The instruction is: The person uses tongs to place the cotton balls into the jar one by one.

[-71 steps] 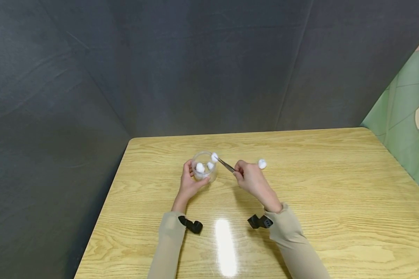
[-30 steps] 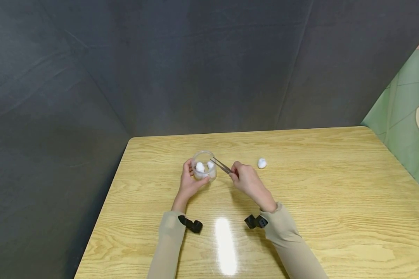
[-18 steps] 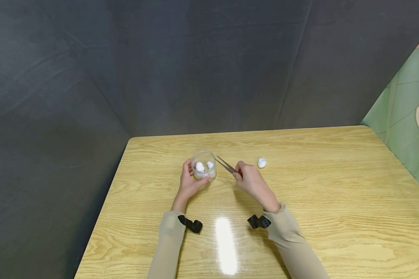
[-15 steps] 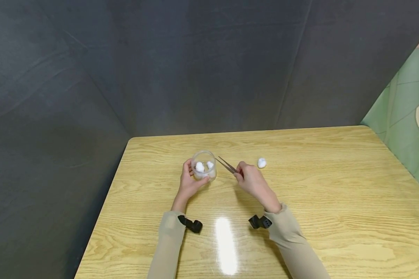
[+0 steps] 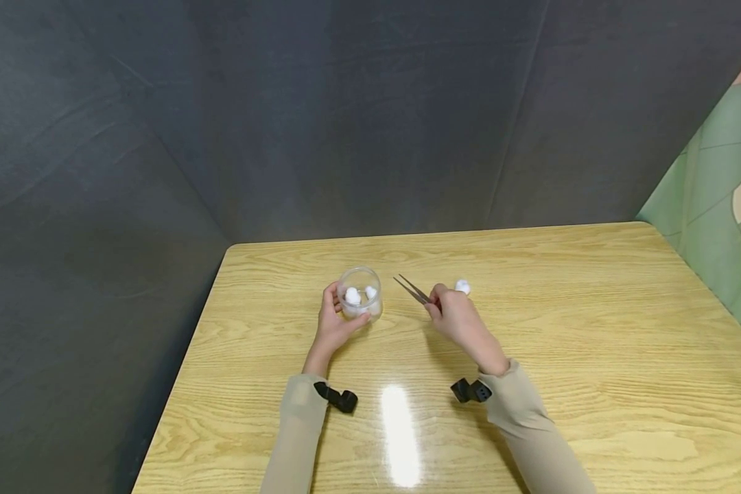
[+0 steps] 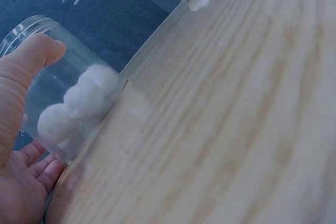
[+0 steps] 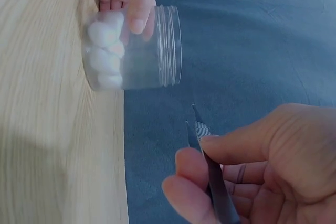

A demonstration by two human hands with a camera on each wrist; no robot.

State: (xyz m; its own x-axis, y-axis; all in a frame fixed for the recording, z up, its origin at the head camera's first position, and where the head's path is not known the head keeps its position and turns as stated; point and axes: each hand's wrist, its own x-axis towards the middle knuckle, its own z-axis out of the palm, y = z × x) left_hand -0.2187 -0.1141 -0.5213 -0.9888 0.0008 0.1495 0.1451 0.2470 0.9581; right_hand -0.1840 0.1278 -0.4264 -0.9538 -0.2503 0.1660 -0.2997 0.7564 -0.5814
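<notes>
A clear plastic screw-neck jar (image 7: 142, 61) stands upright on the table with several white cotton balls (image 7: 105, 48) heaped at its bottom. My left hand (image 5: 335, 324) grips the jar from its left side, the thumb across the near wall. To the right of the jar, my right hand (image 5: 463, 321) pinches metal tweezers (image 7: 216, 177) between thumb and fingers. The tweezers' tips are spread, with nothing between them, and point toward the jar's side. One loose cotton ball (image 5: 462, 286) lies on the table just beyond the right hand, which partly covers it.
The wood-grain table (image 5: 593, 357) is glossy, with a bright reflection between the forearms. Behind it and on the left hangs dark cloth (image 5: 370, 123). A green patterned surface (image 5: 716, 199) borders the right edge. Black wrist cameras (image 5: 471, 391) sit at both cuffs.
A cotton ball gripped in the tweezers at the jar's rim has been let go, and the tips have spread. My right hand has drawn right, away from the jar. The left hand stays put.
</notes>
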